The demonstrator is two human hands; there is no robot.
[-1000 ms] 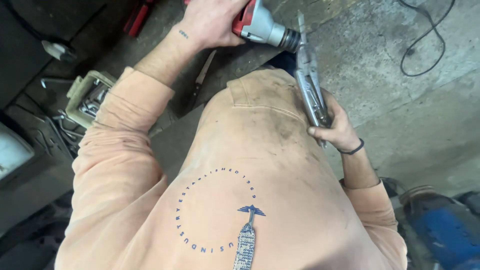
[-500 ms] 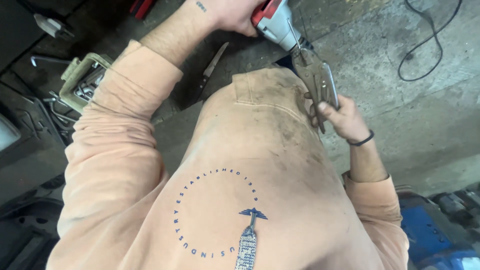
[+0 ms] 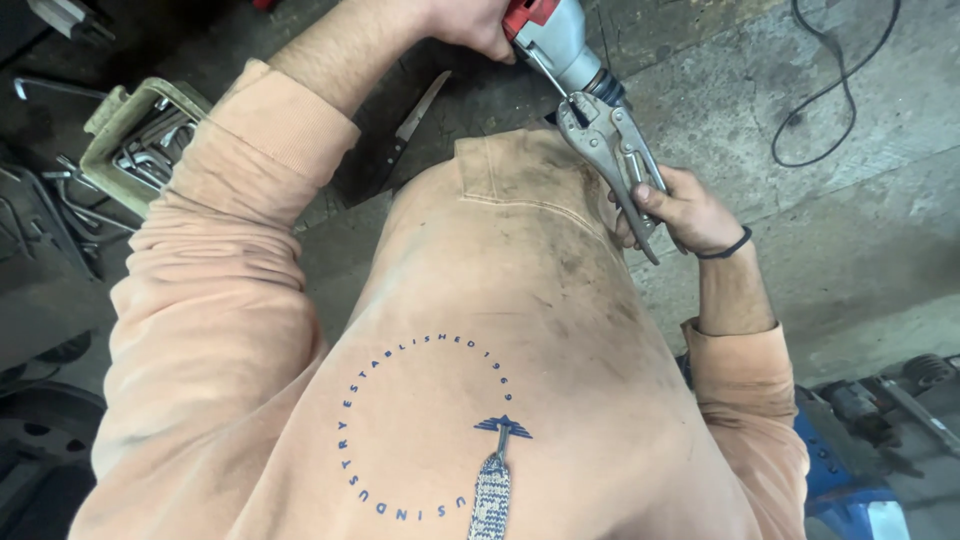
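Top centre of the frame, the left hand [image 3: 470, 22] is wrapped tight around the red-and-grey power drill [image 3: 552, 35], while just below and to the right the right hand [image 3: 680, 210] has its fingers closed on the long handles of the steel locking pliers [image 3: 615, 160], whose toothed nose sits right against the drill's black front end. My worry is that if the drill spins with those pliers locked on, the smooth metal handles could whip round into the wrist, or the teeth could slip off the rounded collar. At upper left a dark-handled knife [image 3: 405, 135] lies on the gritty grey floor beside a pale tray of bent metal keys [image 3: 135, 140].
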